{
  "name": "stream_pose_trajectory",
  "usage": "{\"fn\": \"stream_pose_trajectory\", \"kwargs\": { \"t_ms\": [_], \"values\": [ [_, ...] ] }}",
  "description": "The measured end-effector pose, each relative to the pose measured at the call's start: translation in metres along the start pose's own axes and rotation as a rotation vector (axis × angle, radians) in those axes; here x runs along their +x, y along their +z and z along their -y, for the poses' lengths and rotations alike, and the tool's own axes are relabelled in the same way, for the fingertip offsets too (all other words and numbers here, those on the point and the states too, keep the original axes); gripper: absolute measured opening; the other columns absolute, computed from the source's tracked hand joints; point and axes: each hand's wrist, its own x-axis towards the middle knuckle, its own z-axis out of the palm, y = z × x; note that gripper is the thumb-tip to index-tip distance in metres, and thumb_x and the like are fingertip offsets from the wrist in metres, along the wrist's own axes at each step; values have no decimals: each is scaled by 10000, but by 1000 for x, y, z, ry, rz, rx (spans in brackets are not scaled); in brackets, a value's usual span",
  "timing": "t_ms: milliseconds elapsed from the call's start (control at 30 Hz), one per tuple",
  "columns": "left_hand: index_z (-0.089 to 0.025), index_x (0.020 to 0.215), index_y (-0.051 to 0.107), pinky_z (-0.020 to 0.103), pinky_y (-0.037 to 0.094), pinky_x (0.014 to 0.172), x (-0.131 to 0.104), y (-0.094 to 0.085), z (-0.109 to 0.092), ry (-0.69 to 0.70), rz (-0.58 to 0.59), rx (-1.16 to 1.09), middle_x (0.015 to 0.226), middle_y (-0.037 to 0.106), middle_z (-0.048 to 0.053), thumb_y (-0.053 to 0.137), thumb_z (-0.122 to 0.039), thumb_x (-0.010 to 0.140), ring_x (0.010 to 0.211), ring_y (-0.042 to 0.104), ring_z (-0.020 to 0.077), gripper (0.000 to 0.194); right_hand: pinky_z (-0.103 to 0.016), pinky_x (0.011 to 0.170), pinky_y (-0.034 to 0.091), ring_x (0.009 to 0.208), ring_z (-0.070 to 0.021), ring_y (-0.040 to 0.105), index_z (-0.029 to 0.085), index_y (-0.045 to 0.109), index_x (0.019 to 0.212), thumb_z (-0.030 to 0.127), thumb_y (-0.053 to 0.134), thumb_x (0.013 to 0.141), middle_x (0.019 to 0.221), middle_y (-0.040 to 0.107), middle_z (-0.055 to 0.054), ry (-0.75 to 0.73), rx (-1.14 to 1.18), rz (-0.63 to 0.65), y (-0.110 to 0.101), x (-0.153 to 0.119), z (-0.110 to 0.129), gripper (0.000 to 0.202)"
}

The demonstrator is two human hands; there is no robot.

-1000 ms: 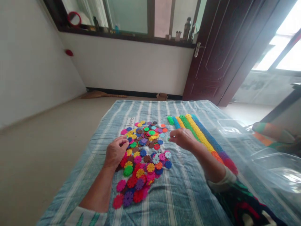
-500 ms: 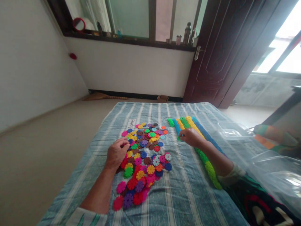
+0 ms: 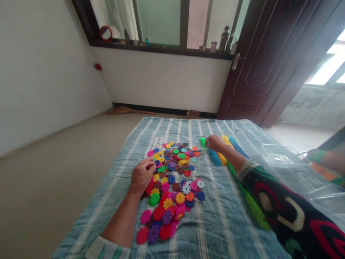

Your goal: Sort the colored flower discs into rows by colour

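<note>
Many colourful notched plastic discs (image 3: 180,198) lie in a loose pile on the striped cloth. At the pile's left side rests my left hand (image 3: 141,176), fingers curled together beside a blue disc; whether it grips one is hidden. My right hand (image 3: 215,143) is pinched closed at the near end of a short green row of discs (image 3: 202,141), on a green disc mostly covered by the fingers. Beneath and beside that forearm lie long overlapping rows: a blue row (image 3: 215,158), a yellow row (image 3: 222,159) and a green row (image 3: 254,207), partly hidden by the arm.
A paper label reading "love" (image 3: 158,141) lies at the pile's far left. Clear plastic containers (image 3: 285,155) stand on the right, with part of another person (image 3: 326,162) beyond them. A wooden door (image 3: 258,57) and windowsill are behind.
My right hand has moved away from me with the green disc, up to the short green row. The left hand keeps its place at the pile. The whole view has shifted slightly.
</note>
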Motion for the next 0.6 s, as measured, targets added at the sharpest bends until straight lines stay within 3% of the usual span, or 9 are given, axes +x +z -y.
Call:
{"fn": "stream_pose_trajectory", "kwargs": {
  "t_ms": [367, 600],
  "values": [
    [-204, 667, 656, 311, 471, 944, -1, 0, -3, -10, 3, 20, 1020, 700, 65, 518, -295, 691, 967, 639, 206, 167, -279, 738, 466, 914, -246, 654, 182, 731, 973, 213, 587, 766, 988, 711, -114, -2, -74, 21, 6, 10, 0, 254],
    [-194, 680, 660, 295, 455, 961, -2, -1, -4, -18, 15, 25, 1031, 696, 72, 522, -296, 698, 975, 636, 201, 173, -290, 778, 454, 978, -257, 632, 175, 687, 1084, 254, 595, 787, 1064, 688, -124, -6, -86, -8, 9, 8, -3, 321]
  ]
}}
